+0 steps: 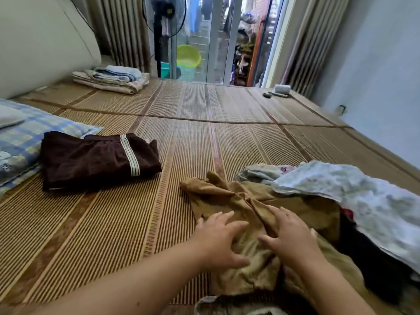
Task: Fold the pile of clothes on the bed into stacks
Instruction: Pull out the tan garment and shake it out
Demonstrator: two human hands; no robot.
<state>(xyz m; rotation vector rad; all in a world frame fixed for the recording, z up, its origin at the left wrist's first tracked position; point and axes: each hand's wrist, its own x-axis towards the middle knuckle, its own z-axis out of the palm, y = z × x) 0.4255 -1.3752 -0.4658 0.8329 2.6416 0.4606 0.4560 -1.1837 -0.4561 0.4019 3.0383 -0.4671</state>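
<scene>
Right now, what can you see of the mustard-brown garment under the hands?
The mustard-brown garment is thin, soft-looking cloth, crumpled and not yet folded, with creases bunching at its middle. It lies on the woven mat. The left hand and right hand press on it with spread fingers. A pale flowered cloth overlaps its right side.

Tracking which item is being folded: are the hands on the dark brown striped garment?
No, the left hand and right hand rest on the tan garment; the dark brown garment lies apart.
</scene>
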